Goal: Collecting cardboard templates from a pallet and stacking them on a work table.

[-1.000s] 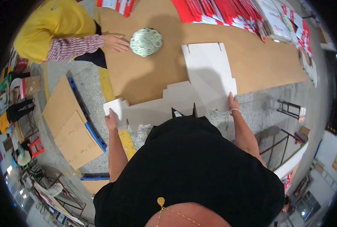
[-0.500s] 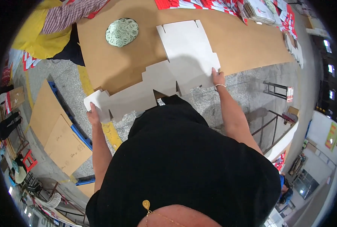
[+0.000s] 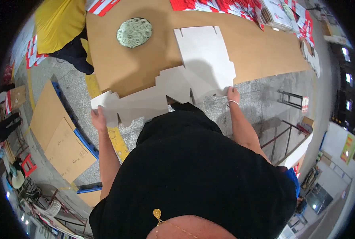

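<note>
A flat die-cut cardboard box blank, white to light grey with slots and flaps, lies over the near edge of the brown table and reaches toward my body. My left hand grips its left end, thumb on top and the other fingers mostly out of sight. At its right end my right hand, with a light bracelet at the wrist, pinches the edge near the corner. The blank's panels are unfolded. Part of its near edge is covered by my black shirt.
A round heap of pale green rings sits on the brown cardboard tabletop. Red and white printed packaging is piled along the far edge. A person in yellow is at the far left. Brown cardboard sheets lie on a blue pallet at left.
The box blank still spans both hands; its far panel now sits slightly lower and further right in view. My right hand has come down a little along the edge. The person in yellow has shifted.
</note>
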Demonstrator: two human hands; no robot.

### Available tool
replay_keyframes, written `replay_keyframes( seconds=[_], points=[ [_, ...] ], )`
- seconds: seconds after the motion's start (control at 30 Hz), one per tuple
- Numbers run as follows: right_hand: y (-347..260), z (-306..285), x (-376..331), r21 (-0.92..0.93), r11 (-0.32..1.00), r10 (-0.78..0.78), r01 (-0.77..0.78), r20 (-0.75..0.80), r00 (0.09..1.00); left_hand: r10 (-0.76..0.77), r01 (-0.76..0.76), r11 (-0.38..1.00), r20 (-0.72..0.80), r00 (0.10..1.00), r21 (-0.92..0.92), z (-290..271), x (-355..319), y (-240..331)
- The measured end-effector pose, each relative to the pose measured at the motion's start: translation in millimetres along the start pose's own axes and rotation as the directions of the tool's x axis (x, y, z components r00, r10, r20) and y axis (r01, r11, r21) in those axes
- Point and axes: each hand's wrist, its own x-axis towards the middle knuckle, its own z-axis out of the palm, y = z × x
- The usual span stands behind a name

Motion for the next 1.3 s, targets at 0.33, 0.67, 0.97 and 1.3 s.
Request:
replay_keyframes(
  seconds=[0.33,0.67,0.97,1.3],
  points=[
    [-12,-27,33,-0.043,0.985,-0.151,0.169,0.279,0.948,-0.156,0.200,0.844,0.128,0.979,-0.497,-13,-14,-27],
    [-118,-4,-60,-0.201,0.484,-0.841,0.852,0.161,0.516,-0.097,0.421,0.356,0.415,0.905,-0.834,4,-61,-4],
    [-128,-16,-65,-0.234,0.563,-0.756,0.792,0.240,0.609,-0.093,0.550,0.009,0.547,0.832,-0.835,-16,-57,4],
    [-105,-14,-44,-0.309,0.454,-0.825,0.836,0.209,0.525,0.350,-0.413,0.901,-0.342,0.872,-0.133,-9,-140,193]
  ],
)
